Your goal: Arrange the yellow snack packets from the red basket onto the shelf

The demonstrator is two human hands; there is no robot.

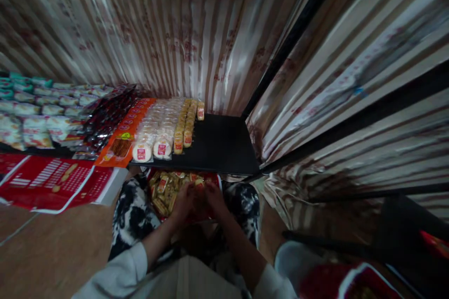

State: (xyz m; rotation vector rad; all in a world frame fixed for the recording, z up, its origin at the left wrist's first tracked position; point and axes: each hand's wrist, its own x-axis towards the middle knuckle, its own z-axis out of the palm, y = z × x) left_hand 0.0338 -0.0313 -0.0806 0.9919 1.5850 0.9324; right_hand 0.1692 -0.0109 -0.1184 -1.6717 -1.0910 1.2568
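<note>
Both my hands are low over an open red bag between my knees, filled with gold-wrapped snack packets. My left hand and my right hand face each other with curled fingers. Between their fingertips is a small wrapped snack packet with a reddish label, gripped from both sides; dimness and blur hide the finger detail. Just beyond stands a black shelf. On it, rows of similar yellow packets end beside one lone packet.
Left along the shelf are round white crackers in clear wrap, an orange snack bag, dark shiny packets and white packets. A red carrier bag lies below. Black frame bars and striped curtains enclose the right and back.
</note>
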